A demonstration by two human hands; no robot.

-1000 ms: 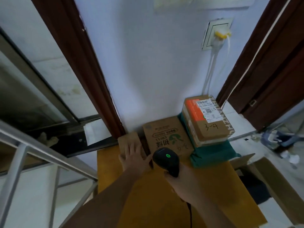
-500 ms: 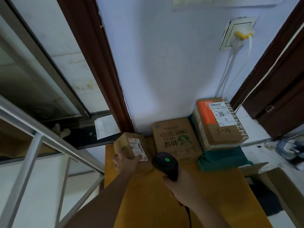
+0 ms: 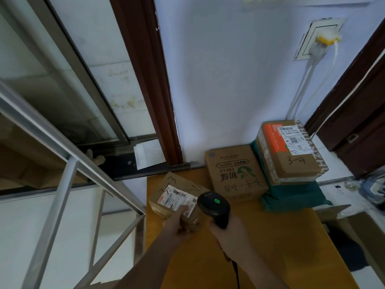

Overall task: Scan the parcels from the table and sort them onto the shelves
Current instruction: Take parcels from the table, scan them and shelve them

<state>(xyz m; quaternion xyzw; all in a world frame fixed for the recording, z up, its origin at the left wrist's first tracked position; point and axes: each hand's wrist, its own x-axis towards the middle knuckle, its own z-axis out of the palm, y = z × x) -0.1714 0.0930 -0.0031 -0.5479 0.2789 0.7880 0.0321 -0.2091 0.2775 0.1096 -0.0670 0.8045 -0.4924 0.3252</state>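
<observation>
My left hand grips a small brown parcel by its near edge, thumb on its white barcode label, label facing up. It hangs over the left end of the yellow table. My right hand holds a black barcode scanner with a green light, right beside the parcel. Against the wall lies a flat cardboard box with green print. To its right a taped box marked 3-4 sits on a green package.
A metal shelf frame stands at the left, close to the table's edge. A brown door frame rises behind the table. A wall socket with white cables is above the boxes. An open cardboard box sits on the floor at right.
My left hand went from lying flat on the small parcel to gripping it, lifted it and turned its label upward. The scanner stayed close beside it.
</observation>
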